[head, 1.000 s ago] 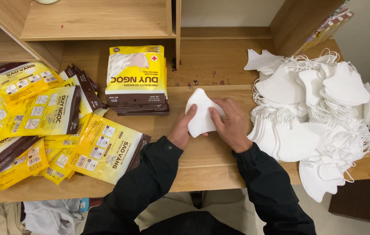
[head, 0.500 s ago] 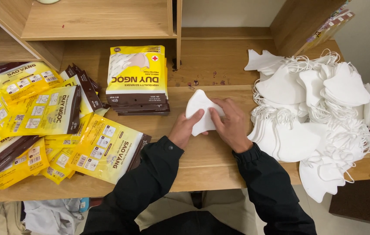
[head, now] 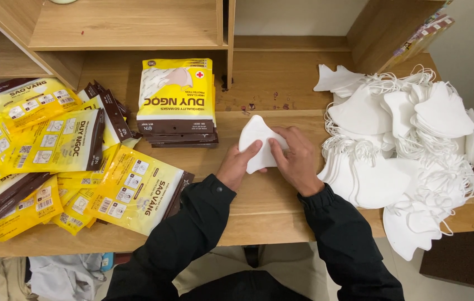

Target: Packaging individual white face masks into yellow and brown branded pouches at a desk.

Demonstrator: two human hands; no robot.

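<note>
Left hand and right hand press a white mask onto the wooden desk.

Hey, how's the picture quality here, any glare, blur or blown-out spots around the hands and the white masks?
Head view: even, soft light, sharp overall; the left hand and right hand show no motion blur on the mask; the mask pile is bright, with detail partly washed out; the yellow packets show mild sheen; edges bend slightly, wide-angle.
</note>
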